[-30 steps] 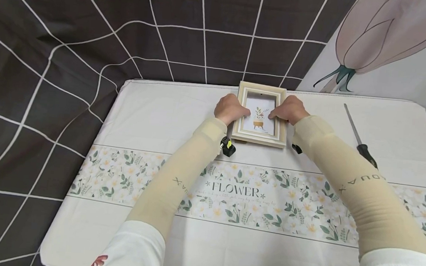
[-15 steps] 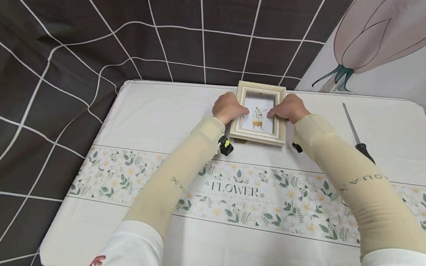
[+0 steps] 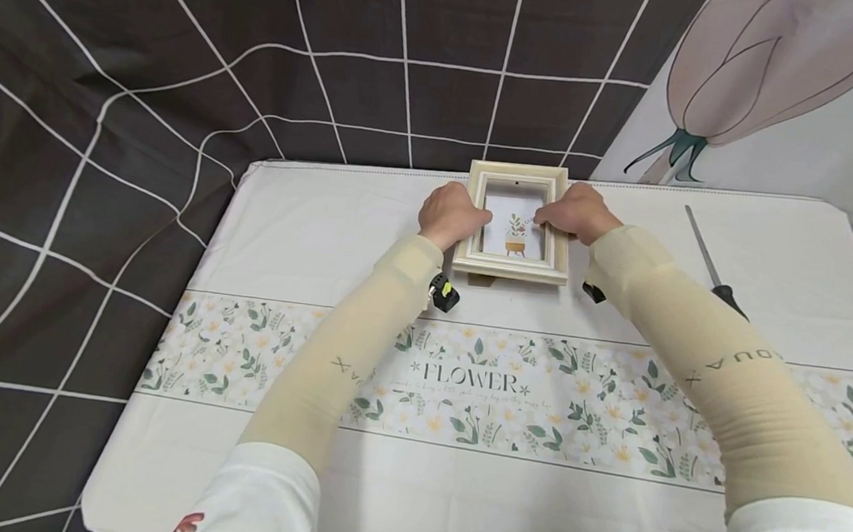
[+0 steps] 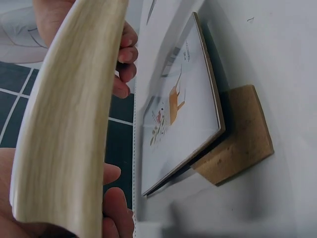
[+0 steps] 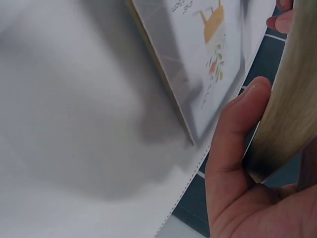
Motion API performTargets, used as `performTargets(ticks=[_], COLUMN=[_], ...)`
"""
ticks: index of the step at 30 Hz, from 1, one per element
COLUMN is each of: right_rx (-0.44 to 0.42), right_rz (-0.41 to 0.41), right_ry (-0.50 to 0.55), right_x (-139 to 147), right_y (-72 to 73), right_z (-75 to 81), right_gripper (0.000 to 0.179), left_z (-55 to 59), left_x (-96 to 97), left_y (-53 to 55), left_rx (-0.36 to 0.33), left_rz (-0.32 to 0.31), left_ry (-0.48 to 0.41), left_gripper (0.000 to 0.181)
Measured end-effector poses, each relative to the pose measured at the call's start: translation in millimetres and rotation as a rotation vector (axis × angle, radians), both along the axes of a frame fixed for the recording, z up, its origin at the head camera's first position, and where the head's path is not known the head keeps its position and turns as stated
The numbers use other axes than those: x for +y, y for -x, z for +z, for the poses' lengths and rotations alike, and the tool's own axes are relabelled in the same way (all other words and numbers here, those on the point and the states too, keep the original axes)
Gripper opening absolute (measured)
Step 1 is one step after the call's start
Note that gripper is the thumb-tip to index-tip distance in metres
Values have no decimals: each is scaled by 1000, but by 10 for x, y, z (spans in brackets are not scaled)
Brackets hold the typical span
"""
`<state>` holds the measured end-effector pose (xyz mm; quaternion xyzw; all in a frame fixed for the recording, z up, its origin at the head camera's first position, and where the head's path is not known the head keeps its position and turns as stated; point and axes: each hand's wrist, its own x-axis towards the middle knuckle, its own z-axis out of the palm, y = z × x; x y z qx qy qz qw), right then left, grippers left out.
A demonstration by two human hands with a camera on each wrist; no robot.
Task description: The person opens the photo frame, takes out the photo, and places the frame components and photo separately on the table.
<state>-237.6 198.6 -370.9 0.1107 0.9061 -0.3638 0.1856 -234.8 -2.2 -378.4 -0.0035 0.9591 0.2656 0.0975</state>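
My left hand (image 3: 449, 215) and right hand (image 3: 579, 214) grip opposite sides of a cream picture frame (image 3: 511, 268), thumbs over its inner edge. The wrist views show the frame raised off the table, apart from the flat picture panel beneath it. That panel (image 4: 185, 116) bears a print of a potted plant. A brown support leg (image 4: 242, 136) sticks out under it, so the panel rests slightly tilted on the table. Through the frame's opening, the head view shows the print. In the right wrist view, the frame's edge (image 5: 292, 94) lies within the right hand's grasp.
A screwdriver with a black handle (image 3: 729, 301) lies to the right of the frame. The white tablecloth (image 3: 324, 225) has a floral band reading "FLOWER". Dark grid-patterned cloth (image 3: 357, 93) hangs just behind the table's far edge.
Both hands have lifted the frame a little and shifted it slightly left. The print now shows lower in its opening. The screwdriver lies where it was.
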Motion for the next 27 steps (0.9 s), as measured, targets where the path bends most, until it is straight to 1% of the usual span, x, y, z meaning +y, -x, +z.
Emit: performTargets(ticks=[4,10,13,19,22,27], right_rx=[0,-14,-26,-20,-17,-25], right_rz=[6,17,14,17,16,-14], right_ry=[39,72,122,199,234,291], right_x=[-26,-74,-112,-196,-233,-339], right_y=[-14,-24,-25,-25,-9,-15], right_z=[18,34,44,62,60,62], right_gripper=[23,23,25,38,44,63], left_z=[14,28,29,4,12,26], left_x=[-37,-103,-155,-278,-341,-461], left_y=[-2,-1,5,12,9,16], left_rx=[1,11,27,70,79,92], left_rz=[6,21,29,41,51,76], left_ry=[6,2,6,1,2,20], left_gripper=[35,36,35,31,33,37])
